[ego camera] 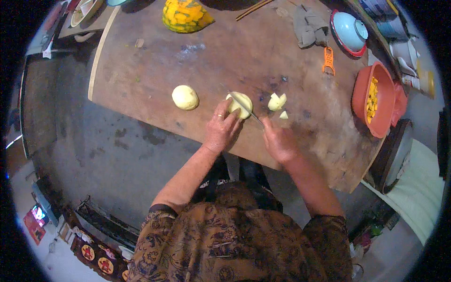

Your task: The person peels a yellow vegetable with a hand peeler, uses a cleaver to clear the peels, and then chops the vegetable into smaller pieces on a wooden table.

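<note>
My left hand (222, 125), with a ring on one finger, holds a peeled pale-yellow vegetable (245, 102), perhaps a potato, against the wooden board. A knife (249, 112) lies across that piece, its handle gripped in my right hand (279, 139). Left of my hands rests another peeled, rounded vegetable (185, 97). To the right are cut chunks (277, 102) and one small separate wedge (284, 115). Whether the blade has gone into the flesh cannot be told.
A partly peeled pumpkin (186, 16) sits at the far edge near wooden chopsticks (253, 9). At right are a grey cloth (310, 26), an orange peeler (328, 60), an upturned blue bowl (348, 31) and a red plastic basin (363, 95) holding orange pieces (372, 100).
</note>
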A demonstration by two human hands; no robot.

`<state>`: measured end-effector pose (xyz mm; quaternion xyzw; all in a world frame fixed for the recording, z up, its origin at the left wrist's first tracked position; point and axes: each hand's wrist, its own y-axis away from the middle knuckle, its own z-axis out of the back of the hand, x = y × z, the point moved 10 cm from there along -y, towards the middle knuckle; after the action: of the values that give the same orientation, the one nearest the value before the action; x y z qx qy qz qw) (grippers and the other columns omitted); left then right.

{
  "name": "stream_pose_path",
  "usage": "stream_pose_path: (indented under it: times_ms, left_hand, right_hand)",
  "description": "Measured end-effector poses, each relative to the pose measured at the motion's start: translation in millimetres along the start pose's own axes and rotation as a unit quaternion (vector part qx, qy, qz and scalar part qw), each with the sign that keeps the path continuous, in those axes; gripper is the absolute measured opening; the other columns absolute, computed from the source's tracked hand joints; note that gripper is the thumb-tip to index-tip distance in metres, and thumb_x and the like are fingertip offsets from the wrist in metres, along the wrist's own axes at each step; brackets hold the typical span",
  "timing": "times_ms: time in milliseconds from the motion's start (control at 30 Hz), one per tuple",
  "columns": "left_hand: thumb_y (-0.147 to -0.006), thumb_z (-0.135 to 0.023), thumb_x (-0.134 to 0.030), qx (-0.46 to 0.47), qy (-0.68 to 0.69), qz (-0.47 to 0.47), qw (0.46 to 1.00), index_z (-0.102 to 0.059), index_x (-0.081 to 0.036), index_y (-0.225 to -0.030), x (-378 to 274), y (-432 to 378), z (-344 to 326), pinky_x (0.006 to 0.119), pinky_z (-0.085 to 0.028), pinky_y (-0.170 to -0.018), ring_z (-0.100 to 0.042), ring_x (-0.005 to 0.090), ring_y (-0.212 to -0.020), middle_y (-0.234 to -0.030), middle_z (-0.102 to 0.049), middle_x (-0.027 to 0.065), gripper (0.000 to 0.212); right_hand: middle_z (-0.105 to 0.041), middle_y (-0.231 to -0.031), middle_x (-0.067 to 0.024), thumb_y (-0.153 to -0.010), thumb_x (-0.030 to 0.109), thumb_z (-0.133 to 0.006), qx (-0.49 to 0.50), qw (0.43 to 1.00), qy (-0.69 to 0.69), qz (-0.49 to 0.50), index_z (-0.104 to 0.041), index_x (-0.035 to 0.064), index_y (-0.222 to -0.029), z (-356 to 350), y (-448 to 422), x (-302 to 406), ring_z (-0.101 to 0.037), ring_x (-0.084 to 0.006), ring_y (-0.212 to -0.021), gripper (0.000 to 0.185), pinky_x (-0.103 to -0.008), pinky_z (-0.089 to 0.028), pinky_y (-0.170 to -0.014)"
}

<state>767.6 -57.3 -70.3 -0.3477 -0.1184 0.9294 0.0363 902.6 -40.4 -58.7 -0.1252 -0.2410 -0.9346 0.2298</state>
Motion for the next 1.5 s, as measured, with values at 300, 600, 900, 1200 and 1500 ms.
stream_pose_path:
  times_ms: [300, 600, 900, 1200, 1500]
  left_hand:
    - [-0.073, -0.070, -0.019, -0.019, 0.020, 0.023, 0.999, -0.061, -0.008, -0.097, 6.1, 6.7, 2.5, 0.039, -0.050, -0.072, -0.054, 0.0338, -0.099, -0.115, -0.049, 0.0178, 0.028]
    - [-0.072, -0.071, -0.016, -0.023, 0.045, 0.024, 0.998, -0.060, -0.006, -0.094, 8.4, 5.5, 1.8, 0.040, -0.049, -0.072, -0.054, 0.0344, -0.095, -0.109, -0.049, 0.0196, 0.026]
    - [-0.072, -0.070, -0.016, -0.026, 0.052, 0.022, 0.998, -0.059, -0.005, -0.092, 11.0, 2.9, 0.0, 0.040, -0.050, -0.072, -0.055, 0.0345, -0.093, -0.108, -0.050, 0.0202, 0.025]
    - [-0.072, -0.070, -0.015, 0.008, 0.060, 0.029, 0.998, -0.058, -0.006, -0.100, 15.6, 7.1, 0.7, 0.041, -0.050, -0.075, -0.054, 0.0346, -0.100, -0.115, -0.048, 0.0200, 0.032]
    - [-0.068, -0.062, -0.008, 0.156, -0.109, -0.171, 0.967, -0.042, -0.010, -0.128, -5.7, -36.4, -16.7, 0.039, -0.032, -0.104, -0.034, 0.0293, -0.127, -0.135, -0.039, 0.0113, 0.064]
  right_hand:
    - [-0.057, -0.076, -0.0140, -0.079, 0.007, -0.053, -0.123, 0.987, 0.038, 0.094, -0.050, 0.0046, -0.111, 28.3, 44.3, 34.9, -0.058, -0.0302, -0.065, 0.032, -0.0409, -0.047, -0.056]
    - [-0.059, -0.078, -0.0160, -0.079, 0.007, -0.055, -0.084, 0.994, -0.009, 0.071, -0.049, 0.0035, -0.113, 21.0, 41.1, 26.0, -0.058, -0.0305, -0.064, 0.034, -0.0400, -0.047, -0.054]
    - [-0.059, -0.077, -0.0175, -0.081, 0.009, -0.055, -0.016, 1.000, 0.004, 0.002, -0.049, 0.0040, -0.109, -15.6, 9.1, 10.1, -0.058, -0.0349, -0.065, 0.029, -0.0443, -0.046, -0.056]
    - [-0.058, -0.084, -0.0173, -0.080, 0.007, -0.054, -0.120, 0.983, -0.122, 0.059, -0.049, 0.0041, -0.110, 12.6, 36.5, 22.3, -0.058, -0.0356, -0.073, 0.031, -0.0447, -0.047, -0.062]
    - [-0.058, -0.095, -0.0225, -0.082, 0.008, -0.055, -0.216, 0.967, -0.134, 0.020, -0.048, 0.0000, -0.117, 43.6, 62.4, -3.7, -0.057, -0.0393, -0.083, 0.037, -0.0429, -0.047, -0.071]
